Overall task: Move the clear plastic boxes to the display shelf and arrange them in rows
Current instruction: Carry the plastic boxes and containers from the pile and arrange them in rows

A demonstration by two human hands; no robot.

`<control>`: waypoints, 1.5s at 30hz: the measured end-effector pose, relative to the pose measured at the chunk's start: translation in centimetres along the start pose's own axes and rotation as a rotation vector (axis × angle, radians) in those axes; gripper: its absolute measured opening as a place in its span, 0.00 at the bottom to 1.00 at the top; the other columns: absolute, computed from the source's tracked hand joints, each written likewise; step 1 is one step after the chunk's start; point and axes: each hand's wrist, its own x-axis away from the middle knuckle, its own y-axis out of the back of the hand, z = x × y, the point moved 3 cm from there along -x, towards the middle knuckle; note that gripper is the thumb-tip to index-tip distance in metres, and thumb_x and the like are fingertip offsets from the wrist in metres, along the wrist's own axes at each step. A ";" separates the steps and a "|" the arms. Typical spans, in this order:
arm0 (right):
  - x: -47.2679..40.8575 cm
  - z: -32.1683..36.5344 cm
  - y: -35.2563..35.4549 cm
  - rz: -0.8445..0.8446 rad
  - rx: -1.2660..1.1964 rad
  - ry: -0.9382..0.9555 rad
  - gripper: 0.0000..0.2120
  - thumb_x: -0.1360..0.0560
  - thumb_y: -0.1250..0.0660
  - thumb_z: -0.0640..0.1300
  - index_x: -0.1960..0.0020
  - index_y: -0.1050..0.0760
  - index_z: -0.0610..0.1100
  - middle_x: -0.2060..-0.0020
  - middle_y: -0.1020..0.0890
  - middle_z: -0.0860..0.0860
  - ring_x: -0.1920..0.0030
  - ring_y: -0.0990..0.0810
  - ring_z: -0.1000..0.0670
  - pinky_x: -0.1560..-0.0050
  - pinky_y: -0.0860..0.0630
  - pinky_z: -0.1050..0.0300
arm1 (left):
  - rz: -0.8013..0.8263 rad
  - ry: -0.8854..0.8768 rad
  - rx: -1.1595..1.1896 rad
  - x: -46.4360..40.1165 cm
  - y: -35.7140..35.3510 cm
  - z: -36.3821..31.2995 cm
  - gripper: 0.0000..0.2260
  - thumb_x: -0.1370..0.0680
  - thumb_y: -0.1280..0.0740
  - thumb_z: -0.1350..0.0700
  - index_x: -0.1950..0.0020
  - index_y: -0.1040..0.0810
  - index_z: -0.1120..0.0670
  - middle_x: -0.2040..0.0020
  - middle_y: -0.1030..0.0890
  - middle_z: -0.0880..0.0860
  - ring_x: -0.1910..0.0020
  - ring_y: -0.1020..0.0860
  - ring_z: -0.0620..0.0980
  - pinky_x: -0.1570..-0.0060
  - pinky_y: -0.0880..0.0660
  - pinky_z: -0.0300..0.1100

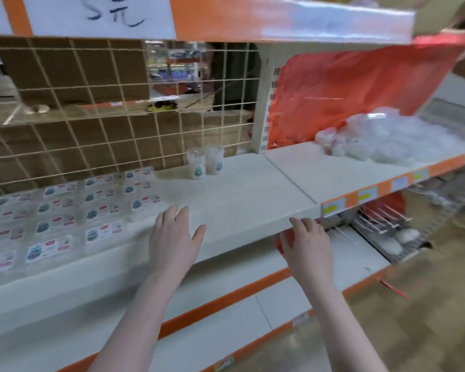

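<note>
Head view, the only 1. The display shelf (239, 200) is carrying a block of clear plastic boxes (65, 213) on its left part, lying flat with labels up, lined in rows running back toward the wire grid (91, 103). I am counting roughly 4 columns, several boxes deep; the leftmost ones are running out of frame and blurring, so no full count. To the right of the block the shelf surface is lying bare up to 2 small cups (205, 162) standing near the back.

Further right, on the neighbouring shelf section, a heap of clear plastic items in bags (392, 140) is sitting before a red bag (360, 87); whether these are more of the same boxes is too blurred to tell.

Progress, as a judgement: a good share is looking done, rows are standing, yet open room beside them is suggesting more boxes are due.

The left hand (175, 234) is hovering over or resting on the shelf just right of the nearest boxes, fingers spread and straight, holding nothing. The right hand (306, 242) is hanging at the shelf's front edge, fingers loosely curled, holding nothing, with something red (281, 241) just behind it on the lower level. The boxes are lying left of both hands, none in either grip.
</note>
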 end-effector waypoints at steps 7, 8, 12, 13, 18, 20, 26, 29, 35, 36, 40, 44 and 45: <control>-1.1 -7.1 2.9 -0.035 0.008 -0.100 0.13 0.33 0.26 0.39 0.50 0.22 0.36 0.58 0.20 0.40 0.58 0.22 0.37 0.58 0.23 0.46 | 0.013 -0.158 0.026 -1.3 -1.5 -9.4 0.25 0.21 0.42 0.43 0.27 0.37 0.53 0.28 0.35 0.53 0.29 0.38 0.53 0.32 0.38 0.46; -1.4 -8.5 3.1 -0.027 0.005 -0.110 0.14 0.33 0.27 0.38 0.50 0.22 0.36 0.57 0.20 0.40 0.57 0.22 0.37 0.58 0.24 0.46 | 0.014 -0.173 0.029 -1.6 -2.0 -10.9 0.25 0.21 0.42 0.43 0.27 0.37 0.54 0.28 0.35 0.53 0.29 0.38 0.54 0.32 0.38 0.46; -2.9 -15.0 3.8 -0.025 -0.007 -0.119 0.13 0.32 0.27 0.39 0.50 0.22 0.36 0.56 0.20 0.40 0.56 0.22 0.38 0.55 0.24 0.47 | 0.011 -0.187 0.081 -2.3 -4.2 -17.5 0.26 0.21 0.40 0.44 0.27 0.36 0.55 0.28 0.35 0.54 0.29 0.39 0.54 0.32 0.39 0.47; -3.4 -16.7 3.9 -0.028 -0.010 -0.118 0.13 0.33 0.27 0.39 0.50 0.22 0.36 0.57 0.20 0.40 0.57 0.21 0.37 0.56 0.24 0.47 | 0.011 -0.183 0.094 -2.3 -4.8 -19.4 0.26 0.21 0.40 0.45 0.27 0.36 0.55 0.28 0.35 0.54 0.29 0.39 0.54 0.32 0.39 0.47; -6.5 -24.3 4.0 0.000 -0.063 -0.085 0.11 0.31 0.31 0.41 0.51 0.22 0.37 0.58 0.21 0.41 0.58 0.23 0.37 0.58 0.24 0.47 | 0.000 -0.160 0.143 -3.0 -7.5 -27.5 0.26 0.22 0.39 0.44 0.27 0.36 0.55 0.28 0.35 0.54 0.29 0.39 0.54 0.33 0.39 0.46; -7.8 -26.6 4.0 -0.012 -0.065 -0.059 0.14 0.32 0.30 0.40 0.49 0.22 0.36 0.58 0.20 0.40 0.59 0.22 0.37 0.58 0.23 0.47 | -0.008 -0.149 0.152 -3.4 -8.2 -29.9 0.26 0.22 0.38 0.45 0.27 0.36 0.55 0.28 0.34 0.54 0.29 0.39 0.54 0.33 0.40 0.46; -11.7 -32.5 2.8 -0.016 -0.064 -0.042 0.15 0.33 0.26 0.39 0.50 0.22 0.35 0.61 0.21 0.40 0.61 0.22 0.38 0.63 0.24 0.48 | -0.010 -0.140 0.129 -6.1 -10.4 -35.6 0.26 0.22 0.38 0.45 0.27 0.36 0.55 0.28 0.35 0.55 0.29 0.40 0.54 0.32 0.41 0.45; -13.7 -34.8 1.5 -0.032 -0.071 -0.066 0.15 0.34 0.25 0.38 0.49 0.22 0.34 0.58 0.20 0.39 0.60 0.21 0.37 0.61 0.24 0.48 | 0.008 -0.146 0.125 -8.0 -11.8 -37.7 0.26 0.21 0.39 0.45 0.26 0.36 0.54 0.27 0.36 0.54 0.28 0.41 0.53 0.32 0.41 0.46; -18.8 -38.7 -2.5 0.010 -0.115 -0.056 0.15 0.31 0.35 0.43 0.48 0.23 0.35 0.58 0.21 0.39 0.58 0.22 0.36 0.61 0.25 0.47 | 0.011 -0.144 0.132 -13.9 -15.0 -41.4 0.26 0.21 0.39 0.45 0.27 0.36 0.55 0.27 0.37 0.55 0.28 0.41 0.54 0.32 0.42 0.46; -19.8 -39.2 -3.0 0.019 -0.122 -0.062 0.15 0.31 0.35 0.43 0.48 0.23 0.35 0.58 0.21 0.39 0.58 0.22 0.36 0.60 0.25 0.47 | 0.009 -0.143 0.133 -15.1 -15.5 -42.0 0.26 0.21 0.39 0.45 0.27 0.36 0.55 0.27 0.36 0.55 0.28 0.40 0.54 0.32 0.41 0.46; -23.6 -40.8 -5.4 0.022 -0.133 -0.042 0.14 0.33 0.33 0.41 0.50 0.22 0.35 0.59 0.21 0.39 0.59 0.22 0.36 0.61 0.24 0.46 | -0.003 -0.135 0.155 -19.3 -16.6 -43.8 0.24 0.22 0.38 0.47 0.28 0.34 0.55 0.28 0.34 0.55 0.29 0.39 0.55 0.33 0.40 0.46; -26.6 -41.1 -7.8 0.047 -0.176 -0.014 0.15 0.33 0.35 0.43 0.51 0.22 0.34 0.59 0.21 0.39 0.60 0.22 0.36 0.61 0.24 0.46 | -0.020 -0.113 0.152 -21.9 -17.3 -44.6 0.22 0.22 0.37 0.48 0.31 0.31 0.57 0.32 0.31 0.56 0.31 0.36 0.56 0.36 0.37 0.48; -27.2 -41.0 -8.2 0.059 -0.184 0.000 0.15 0.32 0.35 0.43 0.50 0.22 0.34 0.59 0.21 0.39 0.59 0.22 0.36 0.60 0.24 0.46 | -0.022 -0.101 0.150 -22.3 -17.5 -44.7 0.21 0.22 0.37 0.48 0.32 0.30 0.57 0.33 0.30 0.57 0.32 0.36 0.56 0.37 0.37 0.47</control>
